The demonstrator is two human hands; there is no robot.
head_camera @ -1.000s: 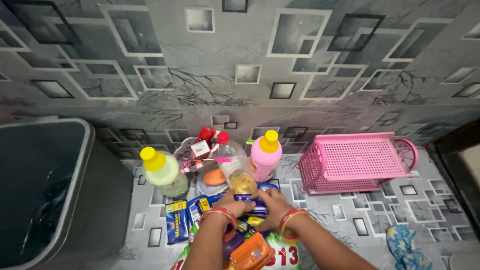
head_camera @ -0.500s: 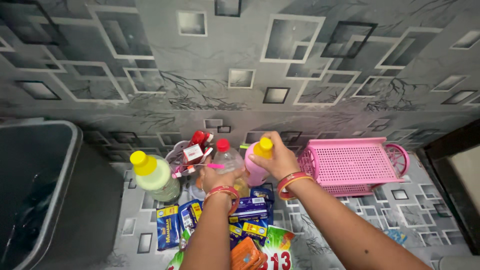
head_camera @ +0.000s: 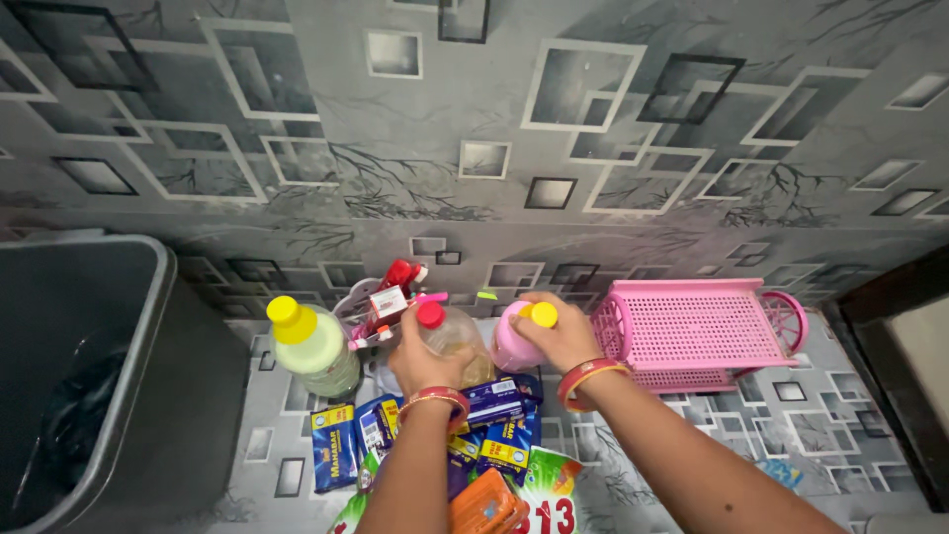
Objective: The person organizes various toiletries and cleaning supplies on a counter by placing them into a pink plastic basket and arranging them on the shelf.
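Right hand (head_camera: 560,336) wraps pink yellow-capped plastic bottle (head_camera: 514,341), left hand (head_camera: 420,358) clasps clear red-capped plastic bottle (head_camera: 450,334); grip bodies firm w/ both, lift upright.

A home corner: grey patterned wall covering (head_camera: 593,129), a dark bin (head_camera: 79,376), a pink plastic rack (head_camera: 702,331), and household bottles (head_camera: 311,346) and detergent packets (head_camera: 331,445) on the floor.
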